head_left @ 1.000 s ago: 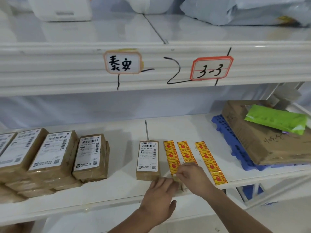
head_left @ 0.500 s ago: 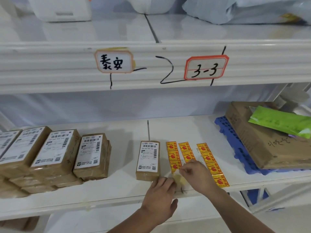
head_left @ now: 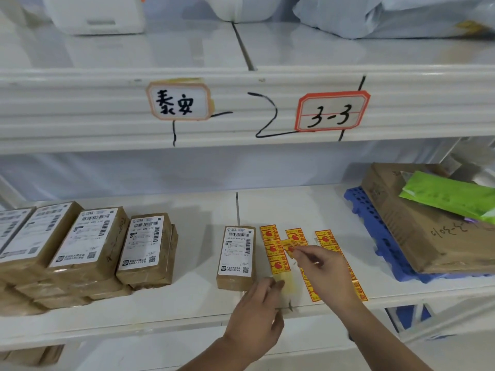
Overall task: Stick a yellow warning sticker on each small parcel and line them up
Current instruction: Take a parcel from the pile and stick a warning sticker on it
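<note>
Sticker (head_left: pixel 288 245) pinched in right hand (head_left: pixel 324 274) | left hand (head_left: pixel 257 317) flat on backing (head_left: pixel 286 283), beside parcel (head_left: pixel 237 255)

On the lower shelf (head_left: pixel 192 295) a single parcel (head_left: pixel 235 257) lies near the middle. To its left, a little apart, the parcel stacks (head_left: pixel 88 250) stand side by side up to the left edge. Just to its right lie three sticker strips (head_left: pixel 276 254), side by side. The right hand (head_left: pixel 324 269) is over these strips and pinches a loose sticker (head_left: pixel 288 246). The left hand (head_left: pixel 257 309) is at the shelf's front edge, before the single parcel. At the far right a pallet (head_left: pixel 375 245) carries a cardboard box (head_left: pixel 417 226), and a pouch (head_left: pixel 450 195) lies on it.
</note>
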